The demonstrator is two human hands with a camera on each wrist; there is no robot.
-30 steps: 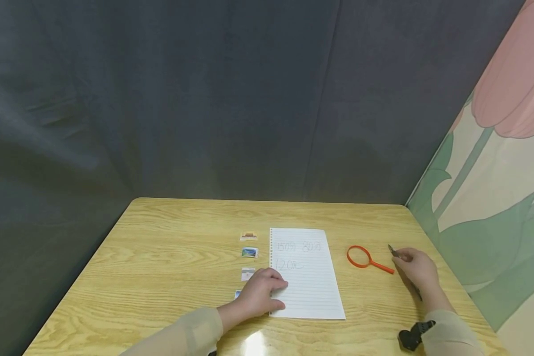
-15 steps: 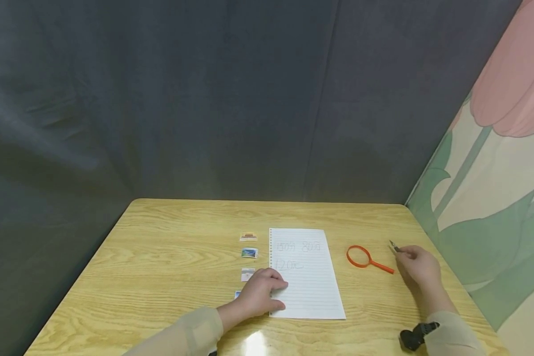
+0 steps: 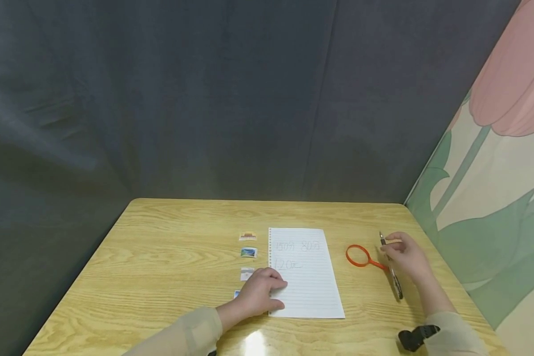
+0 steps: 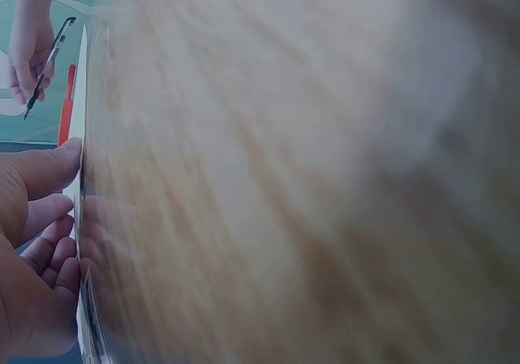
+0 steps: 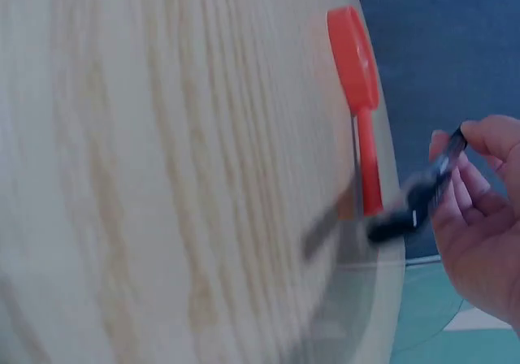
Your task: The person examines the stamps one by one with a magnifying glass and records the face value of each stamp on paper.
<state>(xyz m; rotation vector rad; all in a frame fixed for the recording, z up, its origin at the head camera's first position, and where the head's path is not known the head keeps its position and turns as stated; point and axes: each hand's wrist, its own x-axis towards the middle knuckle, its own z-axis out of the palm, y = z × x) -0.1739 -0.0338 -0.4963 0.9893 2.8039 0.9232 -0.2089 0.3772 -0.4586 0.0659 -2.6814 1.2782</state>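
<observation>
My left hand (image 3: 260, 291) rests on the left edge of a lined sheet of paper (image 3: 311, 296), its fingers relaxed. Handwritten numbers cover the upper part of that sheet. At the right, my right hand (image 3: 408, 259) pinches a pen (image 3: 397, 286) near its tip, with the tip facing away from me. The pen is raised off the table and, in the head view, passes beside the handle end of a red magnifying glass (image 3: 374, 262). Blur hides part of the pen (image 5: 418, 201) in the right wrist view.
Left of the sheet, several small stamps lie in a column: a yellowish stamp (image 3: 247, 236), a blue-green stamp (image 3: 248, 252), a pale stamp (image 3: 246, 273) and another blue stamp (image 3: 236, 293) partly behind my left hand. A dark curtain (image 3: 231, 123) hangs behind the wooden table (image 3: 160, 267).
My right hand has lifted the pen from the table and shifted it slightly left and away from me, so more of the pen shows. The left hand and sheet stay in place.
</observation>
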